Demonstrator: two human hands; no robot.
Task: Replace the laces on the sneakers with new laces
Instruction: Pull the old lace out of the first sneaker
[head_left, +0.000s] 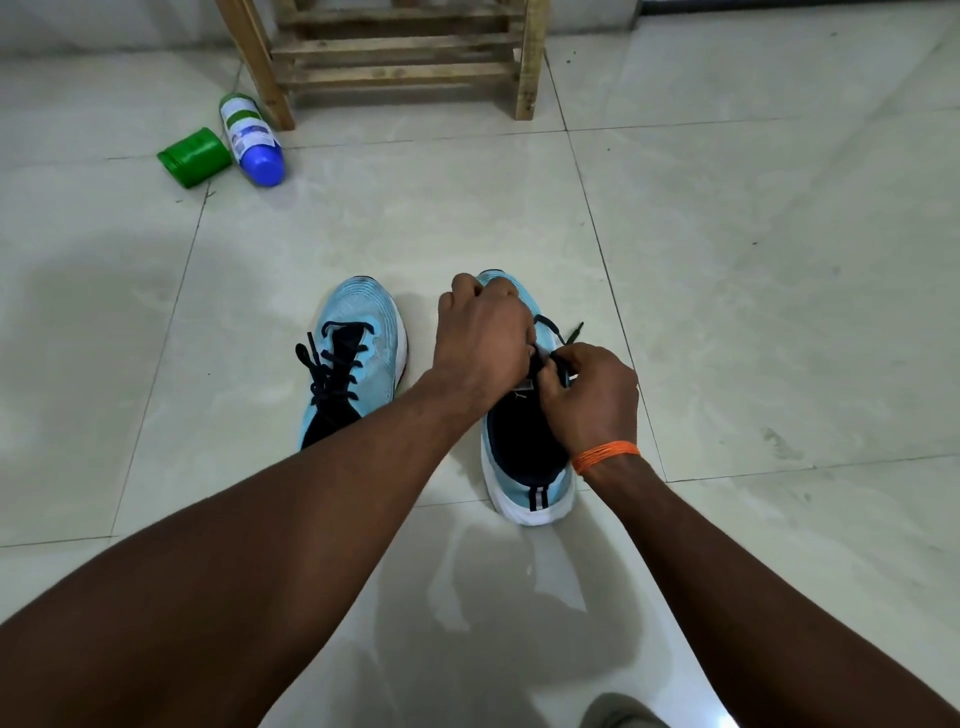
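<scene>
Your left hand (483, 332) clasps the front of the right-hand sneaker (550, 493); your right hand (592, 400) pinches its black lace (574, 333) over the tongue.

Floor (727, 234) is big glossy off-white tiles with thin dark grout lines, and soft light shines off it in front of the wooden rack (400, 57). The rack's bare slatted wood, standing against a pale wall (104, 21). Just left of its leg, a green container (195, 156) and a white-and-blue bottle (252, 140) lie side by side.
</scene>
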